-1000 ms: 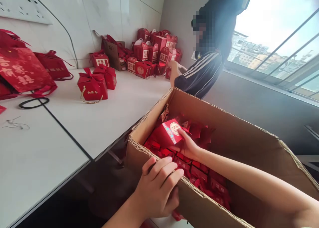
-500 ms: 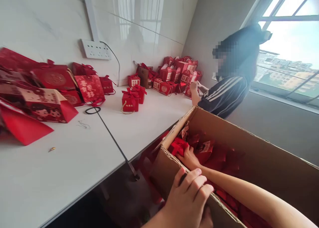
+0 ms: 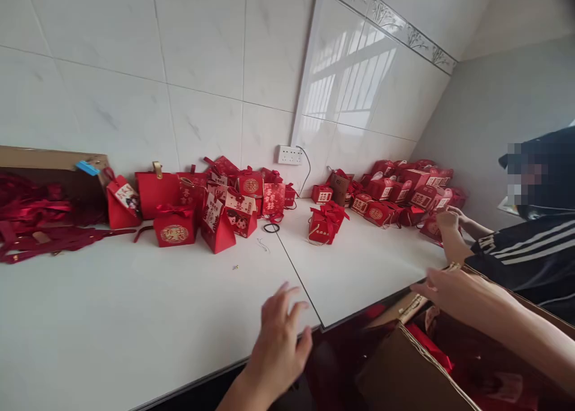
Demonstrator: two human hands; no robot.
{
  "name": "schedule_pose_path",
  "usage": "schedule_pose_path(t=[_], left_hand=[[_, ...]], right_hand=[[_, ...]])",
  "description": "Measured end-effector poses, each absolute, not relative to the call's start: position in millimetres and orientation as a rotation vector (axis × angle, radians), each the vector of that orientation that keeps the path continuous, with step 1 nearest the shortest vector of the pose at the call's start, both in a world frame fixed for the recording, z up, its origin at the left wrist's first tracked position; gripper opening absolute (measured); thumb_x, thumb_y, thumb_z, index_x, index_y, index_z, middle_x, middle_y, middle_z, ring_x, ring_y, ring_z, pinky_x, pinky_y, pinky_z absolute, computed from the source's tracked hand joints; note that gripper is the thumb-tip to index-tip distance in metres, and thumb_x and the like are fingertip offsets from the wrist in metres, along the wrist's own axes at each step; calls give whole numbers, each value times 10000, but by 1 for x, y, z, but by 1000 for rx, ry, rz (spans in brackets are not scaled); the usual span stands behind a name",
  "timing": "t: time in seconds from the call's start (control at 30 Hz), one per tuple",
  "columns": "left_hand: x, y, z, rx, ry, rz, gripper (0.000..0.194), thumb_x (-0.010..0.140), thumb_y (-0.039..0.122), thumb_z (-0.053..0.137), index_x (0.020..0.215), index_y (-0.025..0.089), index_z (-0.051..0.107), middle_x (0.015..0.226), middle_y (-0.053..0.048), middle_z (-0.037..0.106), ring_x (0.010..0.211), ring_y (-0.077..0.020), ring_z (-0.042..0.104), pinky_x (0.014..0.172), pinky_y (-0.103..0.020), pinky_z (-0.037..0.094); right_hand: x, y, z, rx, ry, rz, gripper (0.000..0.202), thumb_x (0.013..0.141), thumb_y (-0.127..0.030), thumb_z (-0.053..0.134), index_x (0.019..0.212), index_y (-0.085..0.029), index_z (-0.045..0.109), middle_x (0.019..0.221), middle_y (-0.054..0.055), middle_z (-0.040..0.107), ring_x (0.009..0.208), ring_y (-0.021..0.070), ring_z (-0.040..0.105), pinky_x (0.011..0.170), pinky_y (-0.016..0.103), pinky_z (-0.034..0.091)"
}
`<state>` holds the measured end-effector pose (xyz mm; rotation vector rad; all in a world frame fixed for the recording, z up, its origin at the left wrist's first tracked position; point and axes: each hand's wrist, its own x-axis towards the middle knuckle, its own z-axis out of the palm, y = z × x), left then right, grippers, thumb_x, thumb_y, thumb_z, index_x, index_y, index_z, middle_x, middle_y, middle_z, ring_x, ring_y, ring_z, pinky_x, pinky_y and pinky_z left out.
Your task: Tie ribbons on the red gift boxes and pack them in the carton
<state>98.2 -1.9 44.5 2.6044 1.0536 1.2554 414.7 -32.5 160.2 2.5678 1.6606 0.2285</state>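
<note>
My left hand [image 3: 282, 333] is raised over the front edge of the white table [image 3: 135, 315], fingers apart and nothing in them. My right hand [image 3: 449, 288] hangs over the near rim of an open cardboard carton [image 3: 381, 363], slightly smeared, its fingers stretched out and holding nothing that I can see. Inside the carton lie red gift boxes [image 3: 429, 345], partly hidden by my right forearm. On the table beyond my hands stand red gift boxes with ribbon bows [image 3: 326, 225], one close behind the other.
Several red gift boxes [image 3: 175, 228] line the wall, with a bigger pile [image 3: 404, 189] at the corner. At far left, red ribbons [image 3: 36, 207] spill from another carton [image 3: 54, 159]. A person in a striped sleeve [image 3: 530, 243] handles a red box. A black loop [image 3: 271, 227] lies mid-table.
My view has swung left. My left hand has let go of the carton's rim, and my right hand has come up off the red bow-topped box inside the carton.
</note>
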Motion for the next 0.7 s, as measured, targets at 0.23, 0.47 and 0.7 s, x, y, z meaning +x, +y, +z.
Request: schedule_pose_path(t=[0.23, 0.47, 0.7], left_hand=[[54, -1, 11, 2621, 1334, 1315, 236, 812, 117, 438, 996, 199, 562, 1061, -84, 617, 1090, -264, 582, 825, -413, 550], [60, -9, 16, 2547, 1374, 1236, 223, 684, 222, 587, 904, 188, 588, 909, -62, 641, 854, -247, 602, 774, -432, 540], [65, -8, 21, 2485, 1244, 1312, 402, 666, 275, 598, 1050, 164, 554, 949, -84, 658, 912, -269, 612, 794, -449, 529]], right_hand=[[316, 123, 148, 2826, 1818, -35, 770, 783, -575, 561, 1369, -129, 336, 1317, 229, 459, 1128, 350, 549, 889, 410, 435], [293, 181, 121, 3266, 1540, -234, 932, 787, -587, 480, 1383, 30, 119, 1283, 360, 371, 1187, 409, 472, 894, 459, 421], [251, 135, 150, 3113, 2228, -149, 850, 768, -483, 505, 1400, -72, 113, 1408, 251, 297, 1305, 331, 341, 1038, 388, 331]])
